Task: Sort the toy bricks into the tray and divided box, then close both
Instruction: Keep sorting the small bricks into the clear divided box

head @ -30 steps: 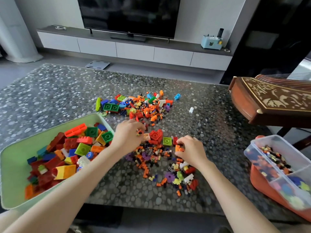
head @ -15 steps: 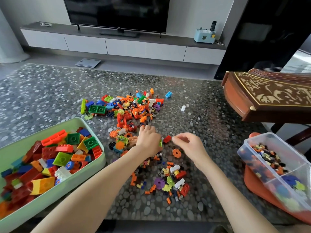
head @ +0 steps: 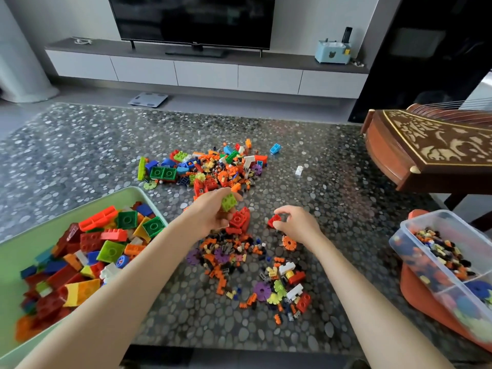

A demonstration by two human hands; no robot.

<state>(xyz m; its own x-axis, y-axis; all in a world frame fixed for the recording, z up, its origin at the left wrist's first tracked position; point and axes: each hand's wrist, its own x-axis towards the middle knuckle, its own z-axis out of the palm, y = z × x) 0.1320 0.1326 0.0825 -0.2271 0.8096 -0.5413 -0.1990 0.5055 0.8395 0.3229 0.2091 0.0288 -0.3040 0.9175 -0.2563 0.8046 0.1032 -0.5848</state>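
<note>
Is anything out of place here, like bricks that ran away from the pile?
Yes, two. A light blue brick and a small white brick lie apart on the table, right of the far pile. Nothing looks broken.

Table (head: 80, 155): glossy, reflective pebble-patterned top. Toy bricks (head: 213, 171): hard, shiny plastic. Tray (head: 16, 262), lower left: smooth, matt pale green plastic. Divided box (head: 436, 222), lower right: clear plastic. Instrument (head: 386, 155), upper right: polished dark wood, pale inlay.
</note>
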